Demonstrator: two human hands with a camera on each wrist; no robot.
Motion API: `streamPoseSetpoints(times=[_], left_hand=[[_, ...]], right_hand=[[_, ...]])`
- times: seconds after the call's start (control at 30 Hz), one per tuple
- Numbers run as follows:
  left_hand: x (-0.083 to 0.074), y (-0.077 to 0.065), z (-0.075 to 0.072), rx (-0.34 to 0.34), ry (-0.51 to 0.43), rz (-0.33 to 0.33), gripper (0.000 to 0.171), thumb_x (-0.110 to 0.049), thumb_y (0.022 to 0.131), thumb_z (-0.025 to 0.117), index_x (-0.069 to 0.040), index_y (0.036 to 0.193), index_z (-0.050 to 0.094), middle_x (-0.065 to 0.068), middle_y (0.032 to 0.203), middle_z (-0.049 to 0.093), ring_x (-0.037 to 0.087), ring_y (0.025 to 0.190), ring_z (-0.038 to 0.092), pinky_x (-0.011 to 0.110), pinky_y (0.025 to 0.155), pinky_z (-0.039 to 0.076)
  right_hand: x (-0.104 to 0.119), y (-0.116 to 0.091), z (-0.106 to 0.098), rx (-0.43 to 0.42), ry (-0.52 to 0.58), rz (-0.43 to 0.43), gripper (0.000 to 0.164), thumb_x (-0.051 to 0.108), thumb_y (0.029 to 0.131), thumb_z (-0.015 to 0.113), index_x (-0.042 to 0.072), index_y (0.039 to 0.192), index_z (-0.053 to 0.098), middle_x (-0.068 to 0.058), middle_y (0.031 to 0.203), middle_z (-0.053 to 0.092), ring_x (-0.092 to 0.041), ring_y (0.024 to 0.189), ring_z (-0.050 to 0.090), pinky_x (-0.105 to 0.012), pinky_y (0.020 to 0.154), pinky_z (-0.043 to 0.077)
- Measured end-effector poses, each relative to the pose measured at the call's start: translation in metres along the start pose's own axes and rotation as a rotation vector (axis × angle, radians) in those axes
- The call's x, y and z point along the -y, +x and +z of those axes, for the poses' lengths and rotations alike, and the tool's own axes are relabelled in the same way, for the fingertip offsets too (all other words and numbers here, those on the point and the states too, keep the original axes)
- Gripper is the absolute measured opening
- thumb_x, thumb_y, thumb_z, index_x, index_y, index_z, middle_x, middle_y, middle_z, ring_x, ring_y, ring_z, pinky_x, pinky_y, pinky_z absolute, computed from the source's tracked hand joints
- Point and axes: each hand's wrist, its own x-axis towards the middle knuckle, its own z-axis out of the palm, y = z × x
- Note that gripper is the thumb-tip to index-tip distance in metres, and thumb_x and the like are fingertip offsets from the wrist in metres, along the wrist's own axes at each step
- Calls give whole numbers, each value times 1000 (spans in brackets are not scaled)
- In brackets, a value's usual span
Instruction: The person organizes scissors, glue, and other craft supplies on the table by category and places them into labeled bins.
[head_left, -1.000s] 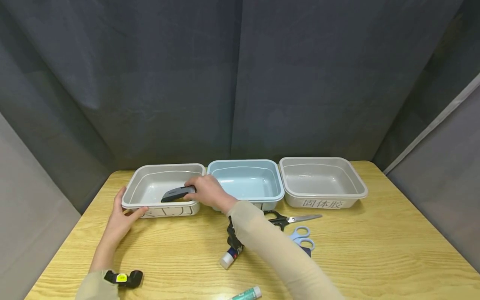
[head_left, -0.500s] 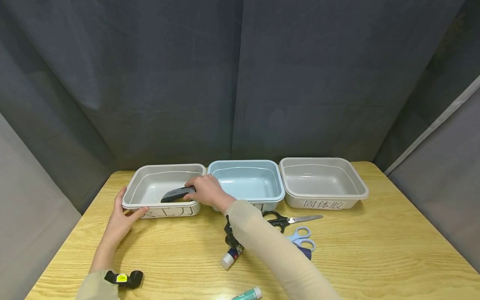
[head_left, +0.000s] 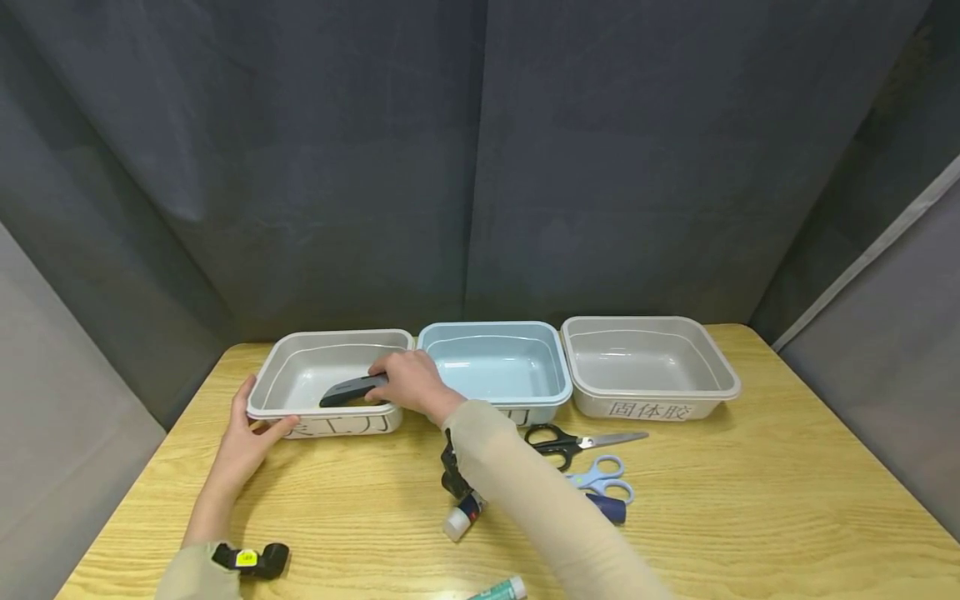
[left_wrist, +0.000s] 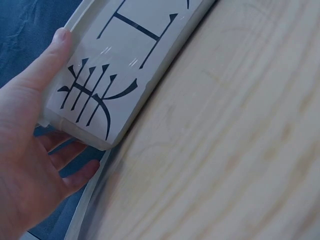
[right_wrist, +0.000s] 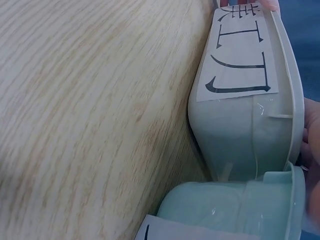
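At the left, my left hand (head_left: 247,435) grips the near left corner of a light grey plastic bin (head_left: 352,335). Its thumb lies along the front rim and its fingers reach round the side, as the left wrist view shows with the bin's lettered label (left_wrist: 122,60). My right hand (head_left: 415,385) reaches over the same bin's right end and holds a dark grey and black utility knife (head_left: 352,389). The knife slants down into the bin; whether its tip touches the floor there I cannot tell. In the right wrist view only an edge of the right hand (right_wrist: 312,135) shows.
A light blue bin (head_left: 495,392) and another grey bin (head_left: 652,392) stand alongside. In front lie black scissors (head_left: 566,443), light blue scissors (head_left: 603,481), a dark blue cylinder (head_left: 611,508) and glue sticks (head_left: 461,518), partly under my right forearm. A green stick (head_left: 502,590) lies nearest.
Both hands keep their hold, and the knife stays almost in place over the left bin. The whole scene shifts very slightly in the head view; my right forearm swings a little to the left.
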Motion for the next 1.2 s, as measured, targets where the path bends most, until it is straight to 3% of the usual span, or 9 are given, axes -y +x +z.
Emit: streamPoseSetpoints(times=[0.4,0.87,1.2], left_hand=[[1,1,0,10,-13,2,99,-27,83,66,-18,146,-9,23,147,15,39,126,26,55,102,28],[1,3,-1,8,-12,21,97,-28,84,65,-17,146,-8,22,147,15,38,125,27,55,101,28],[2,3,-2,2,-20,18,98,-26,83,66,-17,146,-8,22,146,17,38,124,28,54,102,29]], right_hand=[[7,6,2,-16,12,91,35,45,72,73,28,102,70,12,100,67,-8,87,60,-26,69,43],[10,9,2,1,1,143,35,47,71,73,29,101,70,14,99,67,-8,89,60,-27,75,44],[6,10,1,10,71,107,20,28,81,67,23,100,70,12,94,68,-8,90,60,-24,78,45]])
